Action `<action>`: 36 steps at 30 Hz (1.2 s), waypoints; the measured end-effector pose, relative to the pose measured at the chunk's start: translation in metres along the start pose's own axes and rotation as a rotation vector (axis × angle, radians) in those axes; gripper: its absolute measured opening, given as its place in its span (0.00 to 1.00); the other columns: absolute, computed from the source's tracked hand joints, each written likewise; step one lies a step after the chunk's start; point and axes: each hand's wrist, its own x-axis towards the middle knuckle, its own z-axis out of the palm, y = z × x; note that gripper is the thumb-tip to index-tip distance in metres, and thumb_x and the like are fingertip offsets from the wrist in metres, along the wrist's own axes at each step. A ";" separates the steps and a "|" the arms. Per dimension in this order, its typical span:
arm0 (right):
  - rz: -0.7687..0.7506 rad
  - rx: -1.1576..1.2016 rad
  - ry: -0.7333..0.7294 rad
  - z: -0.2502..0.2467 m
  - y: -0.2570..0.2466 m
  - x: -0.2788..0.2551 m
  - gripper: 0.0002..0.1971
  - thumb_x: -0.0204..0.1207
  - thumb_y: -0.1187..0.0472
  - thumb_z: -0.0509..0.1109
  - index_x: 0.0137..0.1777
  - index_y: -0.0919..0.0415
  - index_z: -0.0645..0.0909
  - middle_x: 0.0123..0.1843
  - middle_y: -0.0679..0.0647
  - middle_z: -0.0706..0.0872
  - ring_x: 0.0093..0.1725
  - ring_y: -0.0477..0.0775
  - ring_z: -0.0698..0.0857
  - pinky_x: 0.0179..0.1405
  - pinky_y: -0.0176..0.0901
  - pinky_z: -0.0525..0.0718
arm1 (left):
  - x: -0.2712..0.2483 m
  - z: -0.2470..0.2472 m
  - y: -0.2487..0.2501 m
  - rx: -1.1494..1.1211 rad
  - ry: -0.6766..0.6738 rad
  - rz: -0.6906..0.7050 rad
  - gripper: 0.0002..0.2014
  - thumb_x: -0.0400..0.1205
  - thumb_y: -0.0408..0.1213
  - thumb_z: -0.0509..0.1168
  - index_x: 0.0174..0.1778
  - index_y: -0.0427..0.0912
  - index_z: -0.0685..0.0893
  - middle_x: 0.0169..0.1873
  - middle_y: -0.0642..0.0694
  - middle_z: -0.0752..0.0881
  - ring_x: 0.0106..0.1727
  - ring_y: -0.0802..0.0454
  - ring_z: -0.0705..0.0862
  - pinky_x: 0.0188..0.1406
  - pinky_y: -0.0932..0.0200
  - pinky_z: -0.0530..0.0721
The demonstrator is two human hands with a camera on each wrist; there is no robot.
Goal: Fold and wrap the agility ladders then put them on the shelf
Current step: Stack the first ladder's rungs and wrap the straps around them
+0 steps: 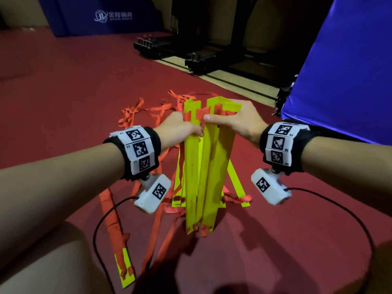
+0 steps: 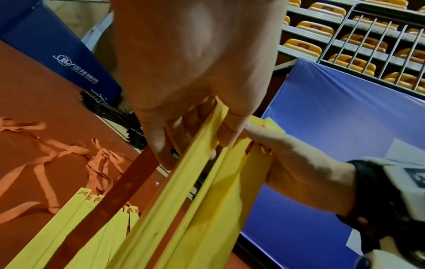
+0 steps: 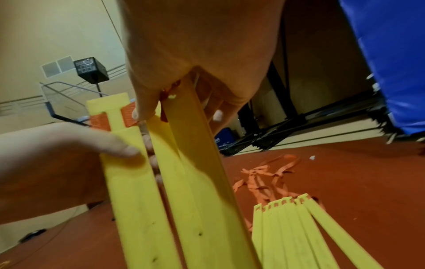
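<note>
A bundle of yellow ladder rungs (image 1: 204, 166) stands nearly upright above the red floor, joined by orange straps (image 1: 148, 111). My left hand (image 1: 180, 128) grips the bundle's left rungs near the top; in the left wrist view its fingers (image 2: 165, 145) curl round a rung (image 2: 184, 182). My right hand (image 1: 233, 122) grips the right rungs at the top, thumb across the front; its fingers (image 3: 142, 109) show in the right wrist view. More yellow rungs (image 3: 299, 227) lie fanned on the floor beneath. A separate folded ladder (image 1: 121, 247) lies at lower left.
A blue padded mat (image 1: 343, 71) stands at the right and another blue mat (image 1: 101, 15) at the far left. Black metal frames (image 1: 191, 52) sit on the floor behind. Loose orange straps trail over the red floor (image 1: 63, 92). Camera cables (image 1: 339, 209) hang from both wrists.
</note>
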 end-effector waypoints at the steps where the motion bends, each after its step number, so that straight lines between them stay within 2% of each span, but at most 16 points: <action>1: 0.016 -0.014 0.022 -0.005 0.001 0.002 0.16 0.66 0.55 0.88 0.53 0.55 0.92 0.49 0.48 0.95 0.50 0.46 0.92 0.60 0.52 0.89 | -0.004 0.000 0.003 0.026 -0.023 0.008 0.19 0.67 0.42 0.80 0.51 0.38 0.89 0.49 0.41 0.93 0.48 0.46 0.91 0.50 0.50 0.86; 3: 0.051 -0.033 0.059 -0.009 0.002 0.005 0.19 0.61 0.51 0.90 0.50 0.55 0.91 0.47 0.50 0.95 0.47 0.48 0.92 0.59 0.55 0.90 | -0.006 0.000 0.004 0.029 -0.080 0.007 0.07 0.79 0.32 0.76 0.50 0.41 0.87 0.52 0.42 0.93 0.53 0.46 0.92 0.56 0.48 0.91; 6: 0.059 -0.053 0.096 -0.004 0.004 0.007 0.15 0.61 0.52 0.90 0.44 0.52 0.90 0.43 0.49 0.94 0.42 0.45 0.91 0.51 0.48 0.90 | -0.008 -0.004 0.004 0.020 -0.128 -0.015 0.13 0.75 0.28 0.77 0.54 0.33 0.87 0.59 0.36 0.89 0.61 0.41 0.90 0.57 0.42 0.93; 8: 0.066 -0.069 0.121 0.002 0.004 0.010 0.13 0.61 0.52 0.90 0.41 0.51 0.90 0.41 0.49 0.94 0.40 0.46 0.90 0.50 0.50 0.89 | -0.008 -0.008 0.004 0.019 -0.116 -0.034 0.16 0.73 0.30 0.80 0.52 0.27 0.85 0.56 0.36 0.86 0.60 0.42 0.89 0.53 0.43 0.94; 10: 0.066 -0.077 0.127 0.009 0.002 0.014 0.12 0.62 0.51 0.90 0.38 0.50 0.89 0.39 0.50 0.93 0.37 0.48 0.89 0.47 0.50 0.88 | -0.010 -0.013 0.003 0.039 -0.089 -0.032 0.15 0.77 0.34 0.80 0.48 0.28 0.85 0.48 0.40 0.84 0.56 0.45 0.88 0.49 0.46 0.94; 12: 0.057 -0.072 0.109 0.016 -0.002 0.016 0.10 0.65 0.54 0.89 0.36 0.50 0.88 0.38 0.51 0.92 0.35 0.47 0.87 0.43 0.46 0.86 | -0.014 -0.019 0.001 0.116 -0.059 -0.036 0.25 0.82 0.43 0.78 0.62 0.24 0.84 0.48 0.44 0.81 0.58 0.46 0.88 0.38 0.52 0.92; 13: 0.049 -0.061 0.091 0.020 -0.003 0.017 0.09 0.67 0.56 0.88 0.37 0.51 0.88 0.37 0.51 0.91 0.34 0.46 0.86 0.40 0.43 0.85 | -0.014 -0.023 -0.002 0.149 -0.059 -0.038 0.29 0.82 0.48 0.76 0.65 0.24 0.83 0.50 0.44 0.83 0.59 0.46 0.89 0.34 0.53 0.90; 14: 0.043 -0.047 0.072 0.023 -0.005 0.017 0.08 0.68 0.58 0.87 0.38 0.52 0.89 0.36 0.50 0.91 0.33 0.44 0.86 0.38 0.39 0.84 | -0.014 -0.026 -0.006 0.176 -0.063 -0.029 0.27 0.83 0.51 0.75 0.63 0.27 0.85 0.51 0.43 0.86 0.58 0.47 0.90 0.32 0.53 0.90; 16: 0.038 -0.032 0.045 0.027 -0.007 0.018 0.08 0.69 0.60 0.86 0.43 0.59 0.90 0.37 0.49 0.91 0.33 0.42 0.86 0.37 0.36 0.84 | -0.014 -0.033 -0.012 0.205 -0.062 0.000 0.26 0.83 0.56 0.73 0.54 0.31 0.88 0.52 0.40 0.90 0.56 0.49 0.91 0.37 0.50 0.93; 19: 0.046 -0.015 0.040 0.030 -0.007 0.023 0.08 0.70 0.61 0.85 0.45 0.59 0.90 0.38 0.47 0.91 0.34 0.40 0.87 0.37 0.32 0.84 | -0.014 -0.040 -0.018 0.134 -0.067 -0.020 0.30 0.85 0.61 0.67 0.62 0.33 0.88 0.60 0.44 0.89 0.57 0.50 0.91 0.51 0.41 0.94; 21: 0.050 -0.002 0.038 0.031 -0.006 0.025 0.08 0.70 0.62 0.85 0.44 0.56 0.89 0.37 0.47 0.91 0.32 0.39 0.87 0.35 0.30 0.82 | -0.010 -0.043 -0.024 0.060 -0.060 -0.053 0.30 0.85 0.62 0.65 0.64 0.34 0.86 0.60 0.45 0.88 0.59 0.50 0.90 0.54 0.42 0.93; 25: 0.078 0.019 0.003 0.039 -0.006 0.032 0.09 0.69 0.63 0.86 0.41 0.56 0.87 0.37 0.48 0.90 0.32 0.41 0.87 0.35 0.32 0.83 | 0.000 -0.047 -0.036 -0.142 0.071 0.056 0.22 0.80 0.47 0.78 0.63 0.36 0.87 0.59 0.46 0.91 0.62 0.48 0.90 0.65 0.48 0.87; 27: 0.096 0.018 -0.015 0.044 -0.004 0.035 0.12 0.66 0.61 0.87 0.44 0.57 0.87 0.40 0.51 0.92 0.36 0.47 0.89 0.41 0.40 0.87 | 0.001 -0.047 -0.036 -0.246 0.114 0.118 0.17 0.80 0.36 0.79 0.64 0.39 0.89 0.57 0.42 0.93 0.61 0.45 0.91 0.68 0.44 0.87; 29: 0.114 0.031 -0.028 0.049 -0.003 0.038 0.15 0.62 0.63 0.87 0.46 0.57 0.87 0.41 0.55 0.90 0.38 0.52 0.87 0.44 0.46 0.86 | 0.004 -0.047 -0.040 -0.287 0.107 0.150 0.17 0.77 0.27 0.79 0.62 0.38 0.89 0.56 0.41 0.93 0.60 0.44 0.92 0.67 0.41 0.88; 33: 0.131 0.076 -0.087 0.053 -0.004 0.041 0.17 0.56 0.62 0.88 0.44 0.54 0.86 0.40 0.57 0.88 0.41 0.56 0.85 0.46 0.50 0.83 | 0.008 -0.047 -0.045 -0.298 0.121 0.158 0.28 0.64 0.32 0.85 0.61 0.43 0.89 0.55 0.44 0.94 0.59 0.44 0.92 0.65 0.37 0.88; 36: 0.107 -0.010 -0.115 0.045 -0.002 0.042 0.15 0.67 0.57 0.87 0.48 0.57 0.85 0.42 0.51 0.91 0.41 0.48 0.88 0.43 0.39 0.85 | 0.010 -0.042 -0.045 -0.361 0.178 0.165 0.18 0.68 0.30 0.83 0.54 0.43 0.91 0.52 0.42 0.95 0.56 0.40 0.93 0.63 0.34 0.89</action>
